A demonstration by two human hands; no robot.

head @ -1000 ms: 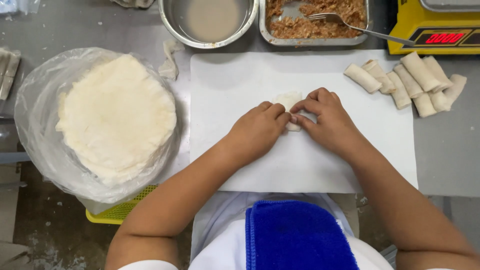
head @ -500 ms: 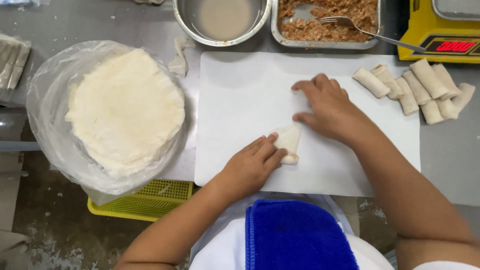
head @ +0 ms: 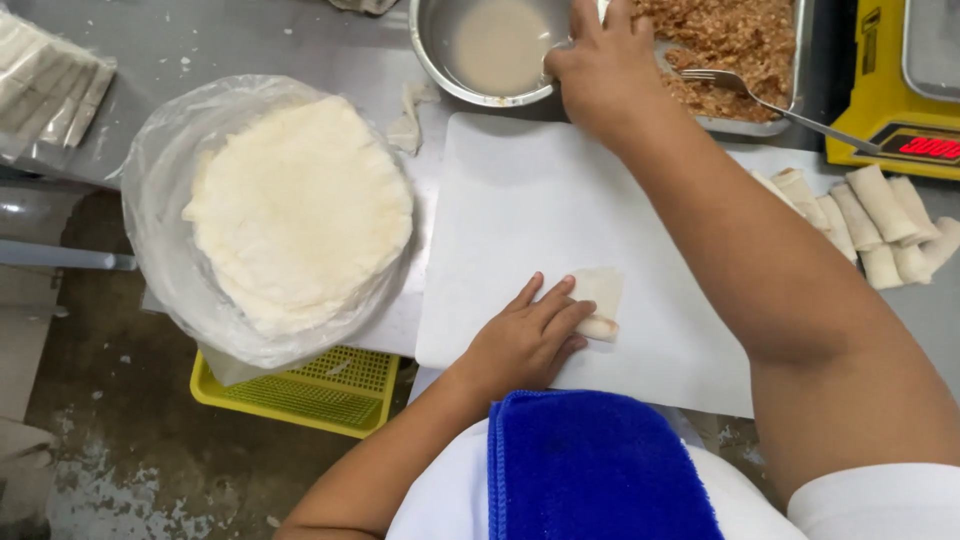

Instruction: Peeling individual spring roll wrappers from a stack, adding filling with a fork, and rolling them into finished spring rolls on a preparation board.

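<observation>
My left hand (head: 525, 340) rests flat on the white cutting board (head: 520, 210), its fingers pressing a partly rolled spring roll (head: 600, 300) whose wrapper flap lies open. My right hand (head: 600, 65) reaches across the board's far edge to the rim of a round metal bowl (head: 440, 70) that holds a pale, cloudy liquid; its fingertips are at the bowl's right side. Nothing is visibly held in that hand.
A stack of round wrappers (head: 300, 210) sits in a clear plastic bag at left. A metal tray of brown minced filling (head: 730, 50) with a fork (head: 770, 105) stands at the back. Finished rolls (head: 870, 225) lie at right beside a yellow scale (head: 900, 110). A yellow basket (head: 300, 390) sits below.
My right hand left the roll and moved up across the board to the bowl of liquid. My left hand stayed on the roll, holding it down alone.
</observation>
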